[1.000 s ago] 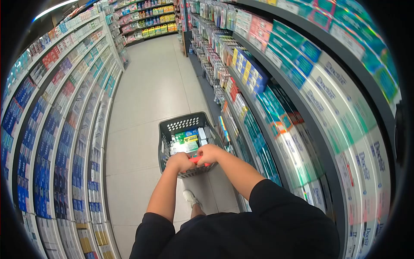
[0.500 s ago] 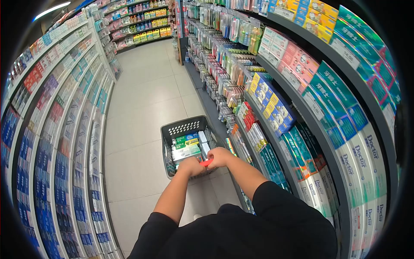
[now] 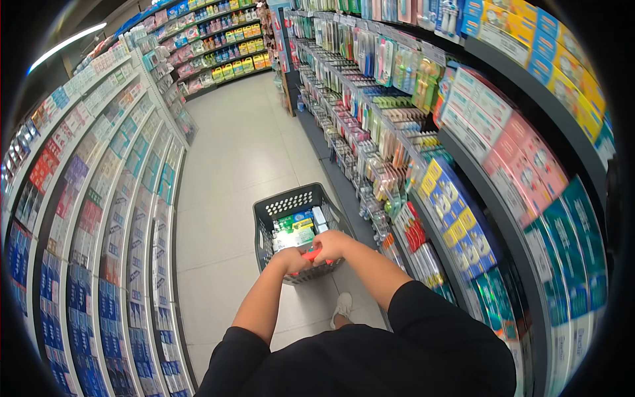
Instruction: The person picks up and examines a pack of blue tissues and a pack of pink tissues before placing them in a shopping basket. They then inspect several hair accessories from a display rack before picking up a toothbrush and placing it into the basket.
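Observation:
A dark grey shopping basket (image 3: 288, 196) with perforated walls is in front of me at the middle of the aisle. Both hands grip its red handle (image 3: 311, 254) at the near side. My left hand (image 3: 289, 261) is wrapped round the handle's left part. Close beside it, my right hand (image 3: 330, 246) is closed on the right part. Inside the basket lie several boxes, among them a green and yellow carton (image 3: 292, 223) and a white box (image 3: 291, 238). A pale upright box (image 3: 319, 217) stands at the basket's right side. My wrists hide the basket's near rim in part.
Shelves of boxed goods (image 3: 83, 264) line the left side. On the right are toothbrush racks (image 3: 377, 59) and shelves with toothpaste cartons (image 3: 522, 152). Pale floor tiles (image 3: 225, 152) run ahead to shelves of yellow bottles (image 3: 241, 66). My shoe (image 3: 342, 307) shows behind the basket.
The shelves on the right have slid nearer and toward the right edge as I move forward along the aisle. The basket stays in both hands, and a shoe has come into view.

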Available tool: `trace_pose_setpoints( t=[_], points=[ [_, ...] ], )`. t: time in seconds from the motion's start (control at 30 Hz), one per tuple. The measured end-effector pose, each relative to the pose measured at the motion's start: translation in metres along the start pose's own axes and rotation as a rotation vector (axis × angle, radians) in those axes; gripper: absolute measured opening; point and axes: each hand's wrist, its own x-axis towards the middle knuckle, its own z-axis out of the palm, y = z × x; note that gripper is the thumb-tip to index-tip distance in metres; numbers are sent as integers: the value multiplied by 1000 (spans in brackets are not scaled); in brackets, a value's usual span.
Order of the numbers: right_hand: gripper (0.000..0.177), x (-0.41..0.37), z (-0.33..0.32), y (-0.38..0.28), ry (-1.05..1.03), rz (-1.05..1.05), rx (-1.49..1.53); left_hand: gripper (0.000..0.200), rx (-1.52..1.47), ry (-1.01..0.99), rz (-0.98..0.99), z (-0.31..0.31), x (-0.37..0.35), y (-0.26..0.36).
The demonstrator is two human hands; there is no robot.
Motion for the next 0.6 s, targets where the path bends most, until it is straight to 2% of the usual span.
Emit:
trace_pose_setpoints(
  t=[0.07,0.13,0.3,0.43,0.57,0.6],
  points=[
    [58,15,-31,-15,-33,48,-4,49,-10,-14,-29,-29,15,3],
    [58,35,-56,-21,-52,81,-5,50,71,63,-37,-52,39,0],
    [57,116,-86,-2,-44,22,23,52,65,172,-98,-106,89,-13],
    [52,170,-112,8,20,0,10,44,96,401,-90,-146,113,-7],
    [55,226,-133,24,17,-21,17,37,114,683,80,-172,163,-27],
    [57,243,-140,27,10,-27,17,36,110,693,88,-183,172,-29]
  ],
)
